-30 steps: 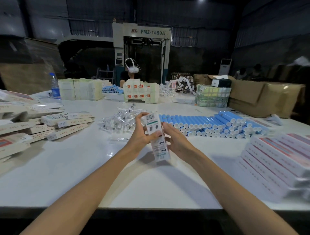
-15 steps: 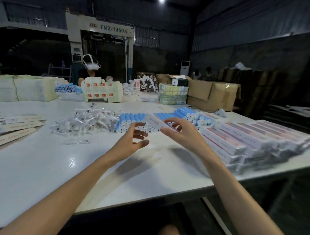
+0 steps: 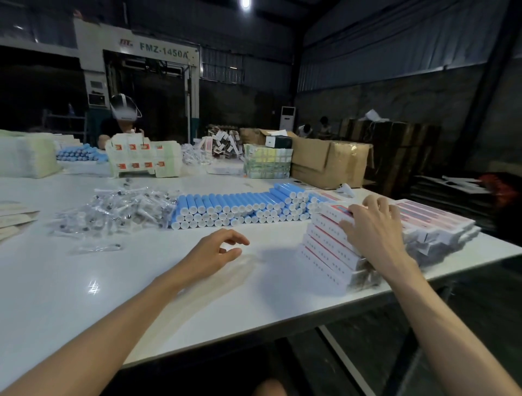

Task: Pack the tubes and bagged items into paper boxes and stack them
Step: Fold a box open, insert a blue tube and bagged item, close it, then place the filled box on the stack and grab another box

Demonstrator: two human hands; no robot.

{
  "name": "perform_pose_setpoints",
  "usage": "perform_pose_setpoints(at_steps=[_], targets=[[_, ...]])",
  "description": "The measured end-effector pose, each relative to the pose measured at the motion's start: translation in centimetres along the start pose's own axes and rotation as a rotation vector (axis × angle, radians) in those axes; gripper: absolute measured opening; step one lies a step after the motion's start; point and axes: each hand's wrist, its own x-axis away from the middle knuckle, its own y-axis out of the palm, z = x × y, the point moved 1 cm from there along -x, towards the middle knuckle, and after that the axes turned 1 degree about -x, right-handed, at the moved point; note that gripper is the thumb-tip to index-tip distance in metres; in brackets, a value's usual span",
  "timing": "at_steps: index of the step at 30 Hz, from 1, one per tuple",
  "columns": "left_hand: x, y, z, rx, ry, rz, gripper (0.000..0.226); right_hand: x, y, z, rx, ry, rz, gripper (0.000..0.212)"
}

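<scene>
Worktop [image 3: 84, 282]: white and glossy, with a small light reflection near the left forearm; its front edge runs slanted across the view.
Left hand [image 3: 214, 251]: hovers low over the bare middle of the worktop; the fingers are loosely curled and a little apart, and they hold nothing.
Right hand [image 3: 372, 234]: lies on the stack at the right; the fingers are bent and spread over the top box [image 3: 337, 211], the thumb is against its near side, so they are clamped on it.
Stack of boxes [image 3: 327, 248]: long white boxes with red print, in several layers at the right corner of the worktop; the lower ones step out toward the front.
Tubes [image 3: 240, 206]: blue with white caps, in a long low pile just behind the stack, caps toward the camera.
Bagged items [image 3: 118, 212]: a loose heap of small clear bags, touching the left end of the tubes; one single bag [image 3: 96, 248] lies apart in front.
Flat boxes [image 3: 14, 217]: pale, at the left edge.
Far side: a person with a white headset [image 3: 124, 113] sits behind stacks of printed boxes [image 3: 141, 158]; brown cartons [image 3: 330, 161] stand to the right.
Room: a dark hall with metal walls, a pale machine [image 3: 163, 53] marked FMZ-1450A, one ceiling lamp [image 3: 245, 3], and two people [image 3: 313, 130] far at the back.
</scene>
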Motion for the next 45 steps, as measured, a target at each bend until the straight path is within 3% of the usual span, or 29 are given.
perform_pose_setpoints(at_steps=[10, 17, 20, 23, 26, 28, 31, 34, 39, 45], targets=[[0.8, -0.2, -0.9, 0.004, 0.018, -0.04, 0.022, -0.7, -0.3, 0.5, -0.202, 0.095, -0.165, 0.046], [1.1, -1.2, -1.1, 0.031, 0.026, -0.046, 0.022, -1.3, 0.1, 1.6, -0.189, 0.118, -0.183, 0.044], [1.3, -2.3, -0.7, 0.006, 0.015, -0.054, 0.02, -1.8, -0.6, 0.8, -0.161, 0.078, -0.089, 0.05], [1.7, -3.7, -0.7, -0.038, -0.003, -0.04, 0.019, -2.7, -2.0, -2.9, -0.322, 0.018, 0.098, 0.045], [2.4, -5.3, -1.2, -0.096, -0.053, 0.022, 0.021, -3.6, -2.6, -9.4, -0.766, -0.094, 0.154, 0.019], [2.8, -6.7, -2.0, -0.157, -0.095, 0.081, 0.021, -3.7, -2.4, -14.9, -1.111, -0.166, 0.089, 0.011], [3.8, -9.5, -4.0, -0.214, -0.188, 0.175, 0.02, -3.0, -1.0, -23.2, -1.52, -0.21, -0.162, 0.012], [5.3, -13.0, -6.3, -0.289, -0.296, 0.289, 0.019, -2.3, 1.6, -29.9, -1.765, -0.172, -0.388, 0.014], [7.8, -20.6, -10.7, -0.612, -0.5, 0.446, 0.022, 0.2, 6.8, -35.5, -1.854, -0.087, -0.583, 0.013], [8.8, -29.9, -15.1, -1.122, -0.758, 0.358, 0.043, 0.5, 9.0, -36.4, -1.845, -0.019, -0.659, 0.015]])
